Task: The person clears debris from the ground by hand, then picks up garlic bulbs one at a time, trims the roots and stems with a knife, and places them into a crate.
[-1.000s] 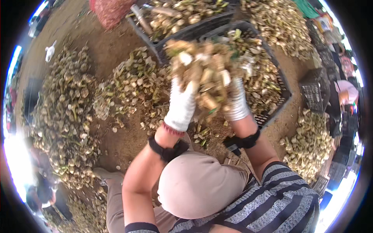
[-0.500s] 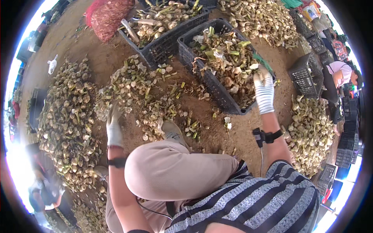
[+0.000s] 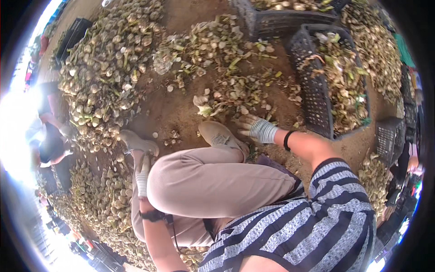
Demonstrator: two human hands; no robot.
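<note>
White-striped-gloved right hand [image 3: 256, 128], splayed, seemingly not yet gripping brown-green garlic scraps [image 3: 235, 94] at eleven o'clock; gloved left hand [image 3: 143, 177], hold unclear.

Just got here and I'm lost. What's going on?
A person in a striped shirt sits or crouches. The right hand, gloved, fingers extended, is at the edge of loose garlic scraps; the left hand is down by a shoe. Neither visibly holds anything. A black crate of trimmings stands at right, a heap of bulbs at left.
</note>
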